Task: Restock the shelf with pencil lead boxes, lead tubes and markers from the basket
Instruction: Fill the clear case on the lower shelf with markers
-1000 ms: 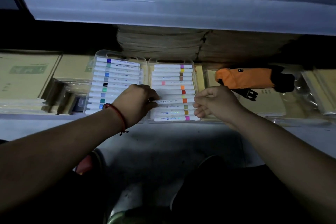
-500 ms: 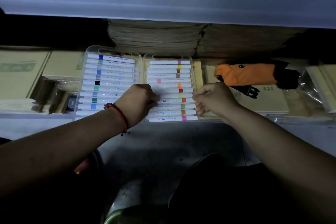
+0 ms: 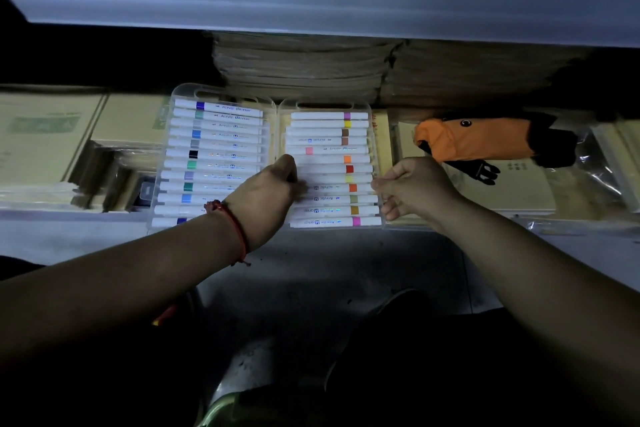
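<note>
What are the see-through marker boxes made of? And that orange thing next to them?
The right marker case looks like clear, hard, glossy plastic: the markers show through it and its edges catch the light. The orange item seems to be soft, matte fabric, because it creases and does not gleam, but I can't be sure.

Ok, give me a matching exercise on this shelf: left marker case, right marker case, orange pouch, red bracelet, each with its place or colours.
Things: 1 left case; 2 right case; 3 pouch; 4 bracelet.
Matches: A on the left wrist; B held at its sides by left hand and right hand; C blues and greens inside; D right of both cases.
Pairs: 1-C; 2-B; 3-D; 4-A.
</note>
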